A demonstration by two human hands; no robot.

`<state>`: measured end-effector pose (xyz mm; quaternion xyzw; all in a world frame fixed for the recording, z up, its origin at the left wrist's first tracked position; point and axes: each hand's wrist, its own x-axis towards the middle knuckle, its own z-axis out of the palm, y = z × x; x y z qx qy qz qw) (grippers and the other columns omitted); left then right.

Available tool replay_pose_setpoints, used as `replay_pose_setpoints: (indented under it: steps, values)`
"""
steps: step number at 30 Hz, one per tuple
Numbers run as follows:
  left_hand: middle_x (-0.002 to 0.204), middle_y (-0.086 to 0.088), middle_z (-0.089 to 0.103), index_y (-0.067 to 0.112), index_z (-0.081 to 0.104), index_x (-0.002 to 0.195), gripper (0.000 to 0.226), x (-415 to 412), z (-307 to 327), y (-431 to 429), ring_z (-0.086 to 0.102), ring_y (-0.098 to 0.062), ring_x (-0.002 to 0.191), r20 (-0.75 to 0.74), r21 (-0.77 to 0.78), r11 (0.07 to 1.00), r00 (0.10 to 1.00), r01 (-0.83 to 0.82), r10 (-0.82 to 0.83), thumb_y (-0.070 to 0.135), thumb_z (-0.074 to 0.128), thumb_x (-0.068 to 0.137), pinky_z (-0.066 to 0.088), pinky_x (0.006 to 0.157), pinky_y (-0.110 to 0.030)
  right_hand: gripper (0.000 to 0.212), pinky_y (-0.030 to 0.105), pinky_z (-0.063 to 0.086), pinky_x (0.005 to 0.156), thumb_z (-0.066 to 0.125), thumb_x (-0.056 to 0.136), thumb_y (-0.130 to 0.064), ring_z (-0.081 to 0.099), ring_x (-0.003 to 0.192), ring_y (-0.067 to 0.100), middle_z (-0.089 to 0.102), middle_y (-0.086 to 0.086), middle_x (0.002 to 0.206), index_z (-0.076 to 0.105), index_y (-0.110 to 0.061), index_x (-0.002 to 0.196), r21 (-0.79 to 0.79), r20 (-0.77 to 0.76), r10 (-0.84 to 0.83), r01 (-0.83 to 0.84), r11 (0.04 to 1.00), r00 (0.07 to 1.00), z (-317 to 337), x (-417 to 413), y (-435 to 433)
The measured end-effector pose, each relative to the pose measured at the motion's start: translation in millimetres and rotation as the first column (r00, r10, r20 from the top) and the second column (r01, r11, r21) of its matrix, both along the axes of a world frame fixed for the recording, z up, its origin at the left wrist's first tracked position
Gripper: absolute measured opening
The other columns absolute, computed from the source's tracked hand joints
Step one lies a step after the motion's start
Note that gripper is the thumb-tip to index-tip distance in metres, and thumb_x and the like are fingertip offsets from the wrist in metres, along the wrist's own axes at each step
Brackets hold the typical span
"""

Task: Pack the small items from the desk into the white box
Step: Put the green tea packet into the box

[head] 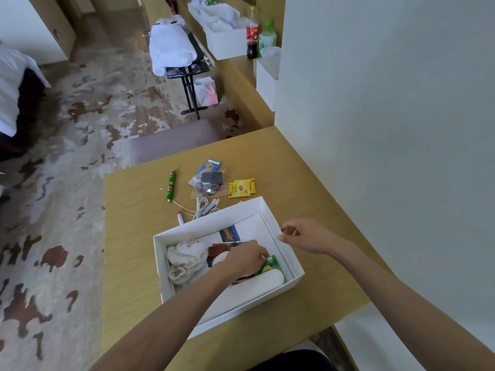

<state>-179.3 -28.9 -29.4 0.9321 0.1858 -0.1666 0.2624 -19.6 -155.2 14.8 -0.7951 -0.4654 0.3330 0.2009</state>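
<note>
Our left hand (246, 259) inside white box (203, 223), fingers curled by green packet (271, 264); grip unclear. Our right hand (302, 234) pinches box rim. We judge: placing. Next: reach past box for tea sachets (241, 187), cable (206, 207) on desk (134, 223).

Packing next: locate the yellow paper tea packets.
Head view: the yellow paper tea packets lie on the wooden desk, beyond the white cardboard box, right of the bagged black device.

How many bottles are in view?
2: a cola bottle and a green bottle, side by side on the far counter. Others may be hidden behind the boxes there.
</note>
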Motion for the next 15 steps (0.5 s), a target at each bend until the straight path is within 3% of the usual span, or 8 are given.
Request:
replay_pose_setpoints:
  steps: [3, 7, 10, 15]
  values:
    - [0.119, -0.003, 0.064, 0.021, 0.063, 0.117, 0.028, 2.1, 3.8, 5.7, 0.059, -0.019, 0.103, -0.067, -0.113, 0.992, 0.997, -0.050, 0.042, 0.029, 0.057, 0.091, 0.046, 0.085, -0.027, 0.035, 0.022, 0.050, 0.074, 0.060, 0.087, -0.053, 0.061, 0.088, 0.004, 0.064, -0.013, 0.094, 0.064, -0.024, 0.106, 0.033, -0.058, 0.026, -0.024, 0.999, 0.998, -2.1, 8.3, 4.6]
    - [0.112, -0.001, 0.067, 0.019, 0.064, 0.112, 0.024, 6.0, 16.3, 16.6, 0.061, -0.013, 0.091, -0.011, -0.209, 0.945, 0.967, -0.250, 0.253, 0.024, 0.047, 0.096, 0.051, 0.081, -0.024, 0.027, 0.018, 0.051, 0.070, 0.062, 0.088, -0.043, 0.064, 0.085, 0.003, 0.069, -0.011, 0.099, 0.066, -0.022, 0.105, 0.095, -0.317, 0.020, 0.010, 0.995, 0.948, -0.7, 25.9, 14.5]
    - [0.091, 0.002, 0.069, 0.020, 0.068, 0.101, 0.020, 10.3, 31.8, 35.0, 0.063, -0.013, 0.078, 0.131, -0.293, 0.853, 0.866, -0.432, 0.483, 0.016, 0.049, 0.094, 0.053, 0.073, -0.023, 0.012, 0.019, 0.052, 0.067, 0.061, 0.092, -0.029, 0.061, 0.073, 0.003, 0.071, -0.007, 0.095, 0.066, -0.022, 0.100, 0.146, -0.394, -0.033, 0.098, 0.985, 0.918, -1.5, 44.7, 32.5]
    - [0.079, 0.002, 0.067, 0.022, 0.066, 0.095, 0.019, 19.4, 57.3, 76.9, 0.053, -0.011, 0.058, 0.348, -0.291, 0.761, 0.677, -0.580, 0.649, 0.013, 0.050, 0.093, 0.043, 0.055, -0.024, 0.014, 0.010, 0.045, 0.059, 0.063, 0.089, -0.039, 0.062, 0.076, 0.001, 0.070, -0.010, 0.092, 0.066, -0.027, 0.096, 0.133, -0.443, -0.170, 0.252, 0.959, 0.880, -13.9, 68.7, 76.5]
